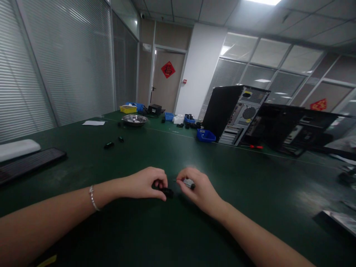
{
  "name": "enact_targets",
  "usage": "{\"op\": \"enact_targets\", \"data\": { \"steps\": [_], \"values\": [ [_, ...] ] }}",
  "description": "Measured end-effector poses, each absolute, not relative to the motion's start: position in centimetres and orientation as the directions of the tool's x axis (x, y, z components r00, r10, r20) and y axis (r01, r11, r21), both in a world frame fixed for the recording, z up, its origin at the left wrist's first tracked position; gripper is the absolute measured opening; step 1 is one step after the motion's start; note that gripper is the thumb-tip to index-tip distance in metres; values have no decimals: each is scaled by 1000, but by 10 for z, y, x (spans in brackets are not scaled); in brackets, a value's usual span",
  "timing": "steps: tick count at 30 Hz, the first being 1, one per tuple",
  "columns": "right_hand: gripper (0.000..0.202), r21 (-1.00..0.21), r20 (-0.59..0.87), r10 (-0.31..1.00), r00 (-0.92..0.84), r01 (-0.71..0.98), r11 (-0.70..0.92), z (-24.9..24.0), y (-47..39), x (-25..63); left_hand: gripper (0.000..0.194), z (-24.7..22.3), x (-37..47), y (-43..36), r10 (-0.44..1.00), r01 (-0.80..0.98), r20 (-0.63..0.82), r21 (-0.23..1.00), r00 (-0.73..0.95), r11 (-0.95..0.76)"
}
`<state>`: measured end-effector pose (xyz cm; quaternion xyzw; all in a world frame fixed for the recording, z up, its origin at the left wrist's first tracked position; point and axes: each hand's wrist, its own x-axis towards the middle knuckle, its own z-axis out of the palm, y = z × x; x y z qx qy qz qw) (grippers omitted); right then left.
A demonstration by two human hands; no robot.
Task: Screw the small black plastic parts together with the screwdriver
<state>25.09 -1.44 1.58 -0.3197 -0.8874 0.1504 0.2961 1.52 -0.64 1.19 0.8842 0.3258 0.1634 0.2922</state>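
Note:
My left hand [151, 182] is closed around a small black part [168, 192], which sticks out past the thumb just above the green table. Facing it, my right hand [196, 187] pinches a slim tool [189, 184] with a thin metal shaft and a dark end. The shaft's tip points left toward the black part, and a small gap separates the two hands. Fingers cover much of both things, so their exact kind is unclear. Farther back on the left lie two small black pieces [109, 145].
A computer tower [236, 113] stands at the back right, beside a blue bin [206, 135] and a red-handled screwdriver [256, 147]. A round metal dish [134, 119] and a yellow tray [128, 109] are at the far end. A keyboard [30, 163] lies at left.

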Motion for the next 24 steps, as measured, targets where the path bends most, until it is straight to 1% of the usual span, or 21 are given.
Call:
{"op": "enact_targets", "data": {
  "steps": [2,4,6,8,13,17,20,24],
  "values": [
    [8,-625,389,729,-563,420,658,13,-13,251,30,16,16,-8,683,473,119,636,721,-610],
    [10,-768,333,781,-529,329,550,10,-12,250,29,20,18,-11,705,463,181,639,685,-614],
    [13,-855,290,800,-526,233,463,8,-12,249,25,25,22,-14,735,444,263,655,625,-612],
    [16,-899,262,801,-538,167,406,9,-14,246,21,29,26,-18,761,408,315,696,568,-592],
    [23,-946,244,814,-526,54,319,16,-24,239,17,32,32,-25,786,289,304,810,538,-511],
    [24,-960,270,827,-493,-67,273,20,-31,240,18,26,32,-21,813,78,268,931,517,-357],
    [22,-942,326,834,-445,-75,328,21,-38,241,17,21,33,-19,808,-37,276,953,521,-301],
    [11,-869,456,790,-410,-12,495,22,-46,242,18,16,37,-22,793,-80,329,938,513,-338]
  ]
}}
